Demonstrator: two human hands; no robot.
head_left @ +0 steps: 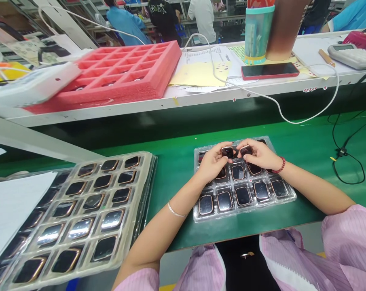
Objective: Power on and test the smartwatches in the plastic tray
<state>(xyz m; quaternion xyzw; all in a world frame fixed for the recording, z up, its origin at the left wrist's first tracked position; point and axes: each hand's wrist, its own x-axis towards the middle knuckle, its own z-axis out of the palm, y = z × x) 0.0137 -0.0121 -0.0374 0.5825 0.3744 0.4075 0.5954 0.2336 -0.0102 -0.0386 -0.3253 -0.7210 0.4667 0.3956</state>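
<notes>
My left hand [213, 161] is closed with thumb and fingers round a smartwatch body [227, 152], a square piece with a dark screen and a gold-coloured rim. Close beside it, my right hand [258, 153] grips another smartwatch body [246, 150] of the same look. Both pieces are held just over the far rows of a clear plastic tray [197, 218]. Several like watch bodies lie in its pockets, such as one in the near row [242, 195]. My hands cover part of the far and middle rows.
Stacked trays of watch bodies [146, 178] stand at left, with white paper [15, 210] beside them. The shelf [201, 95] above carries a red foam tray [167, 72], a phone [270, 71], a cup [257, 36] and a calculator [352, 56]. A white cable [280, 109] hangs down; black cables [342, 151] lie right.
</notes>
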